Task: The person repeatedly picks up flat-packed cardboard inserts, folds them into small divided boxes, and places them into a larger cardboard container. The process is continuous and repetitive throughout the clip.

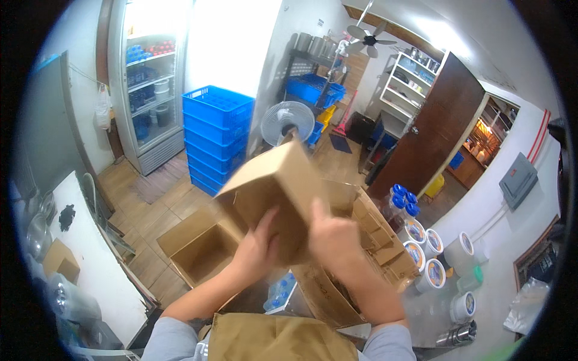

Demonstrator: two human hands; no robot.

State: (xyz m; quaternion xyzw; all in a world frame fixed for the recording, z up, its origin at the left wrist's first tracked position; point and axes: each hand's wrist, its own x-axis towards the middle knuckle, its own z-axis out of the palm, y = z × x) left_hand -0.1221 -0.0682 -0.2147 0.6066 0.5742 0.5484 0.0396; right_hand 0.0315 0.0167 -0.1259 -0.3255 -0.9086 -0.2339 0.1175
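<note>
A small tan cardboard box (pixel 286 207) is raised and tilted in front of me, blurred by motion. My left hand (pixel 256 253) grips its lower left side, thumb up against the cardboard. At its right side, my right hand (pixel 334 237) holds on with one digit pointing up; part of its grip is hidden. Under the left forearm sits an open cardboard box (pixel 195 246) with flaps spread. Close to my body, clear bottles with blue caps (pixel 280 292) show between the forearms. A larger carton (pixel 382 240) with cardboard flaps or dividers lies beneath the right arm.
White-lidded tubs (pixel 433 274) and blue-capped bottles (pixel 404 201) stand on the right counter. Stacked blue crates (pixel 217 135), a fan (pixel 288 123) and a glass-door fridge (pixel 150 90) are farther off. A white-topped table (pixel 81 240) with metalware is at left.
</note>
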